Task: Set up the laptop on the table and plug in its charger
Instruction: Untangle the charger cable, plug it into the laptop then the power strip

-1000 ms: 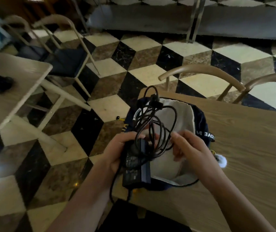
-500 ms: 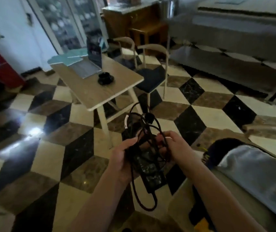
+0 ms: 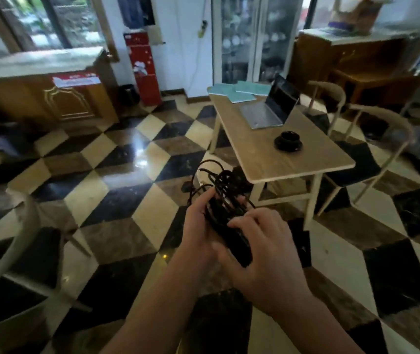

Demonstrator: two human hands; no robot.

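A black laptop charger (image 3: 225, 213), brick with tangled cable, is held low in front of me over the floor. My left hand (image 3: 200, 222) grips it from the left and my right hand (image 3: 260, 249) from the right and below. Ahead stands a light wooden table (image 3: 267, 159), and a grey laptop (image 3: 271, 106) sits open on its far half, screen dark. The charger is not connected to the laptop; a short stretch of floor separates my hands from the table's near edge.
A black cup on a saucer (image 3: 288, 141) and teal papers (image 3: 237, 92) lie on the table. Wooden chairs (image 3: 374, 141) stand to its right, another chair (image 3: 17, 241) at my left. A red dispenser (image 3: 142, 67), wooden counters and glass cabinets line the back wall.
I turned away from the bag on the near table and moved toward the laptop table, carrying the charger in both hands. The laptop table is now closer and more central.
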